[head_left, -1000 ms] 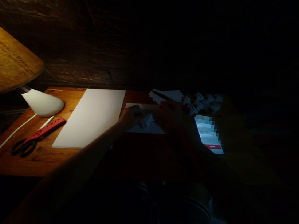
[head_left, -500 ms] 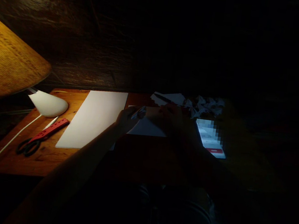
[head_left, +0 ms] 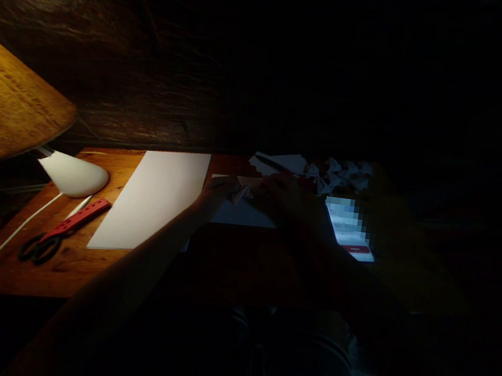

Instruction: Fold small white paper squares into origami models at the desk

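Note:
My left hand (head_left: 215, 192) is closed on a small piece of folded paper (head_left: 241, 193), whose pale creased facets stick out to the right of the fingers. Close by on the right is my right hand (head_left: 280, 193), deep in shadow with its fingers bent. Whether it touches the folded paper I cannot tell. Both hands are above a white sheet (head_left: 242, 215) on the wooden table. Behind the right hand lie more pieces of paper (head_left: 298, 164) with a dark, slim object (head_left: 270, 163) across them.
A large blank sheet (head_left: 152, 199) lies left of my hands. Further left are scissors (head_left: 42, 247), a red perforated strip (head_left: 77, 221) and a lamp (head_left: 74, 176) with its cord. Several folded papers (head_left: 340, 176) lie at the back right, behind a lit phone (head_left: 350, 229).
My left hand has turned the folded paper and brought it nearer to my right hand. The whole view has shifted slightly.

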A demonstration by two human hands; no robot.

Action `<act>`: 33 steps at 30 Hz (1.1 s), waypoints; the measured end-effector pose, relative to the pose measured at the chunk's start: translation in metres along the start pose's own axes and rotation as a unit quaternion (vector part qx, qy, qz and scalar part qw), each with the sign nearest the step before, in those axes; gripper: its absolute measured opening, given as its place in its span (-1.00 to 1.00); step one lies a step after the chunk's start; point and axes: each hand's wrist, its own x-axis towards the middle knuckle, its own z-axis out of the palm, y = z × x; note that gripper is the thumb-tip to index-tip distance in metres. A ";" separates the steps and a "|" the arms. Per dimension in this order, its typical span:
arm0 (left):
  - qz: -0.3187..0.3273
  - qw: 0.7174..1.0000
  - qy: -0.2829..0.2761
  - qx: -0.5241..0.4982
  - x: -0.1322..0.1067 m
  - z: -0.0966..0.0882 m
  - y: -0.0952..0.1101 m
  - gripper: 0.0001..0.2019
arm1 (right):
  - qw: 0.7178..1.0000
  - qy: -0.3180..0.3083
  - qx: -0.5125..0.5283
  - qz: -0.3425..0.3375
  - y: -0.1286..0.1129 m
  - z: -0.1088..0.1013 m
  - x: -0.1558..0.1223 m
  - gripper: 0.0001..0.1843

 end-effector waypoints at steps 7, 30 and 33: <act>0.073 0.984 0.004 0.165 -0.007 0.002 0.017 -0.72 | 0.999 -0.030 -0.008 0.038 -0.029 -0.006 -0.015 -0.59; 0.119 0.960 0.081 0.242 -0.006 -0.001 0.005 -0.74 | 0.999 -0.051 -0.008 -0.006 -0.010 -0.004 0.001 -0.91; 0.111 0.964 0.013 0.240 -0.008 0.004 0.006 -0.73 | 0.996 -0.063 -0.055 -0.007 -0.026 -0.010 -0.008 -0.88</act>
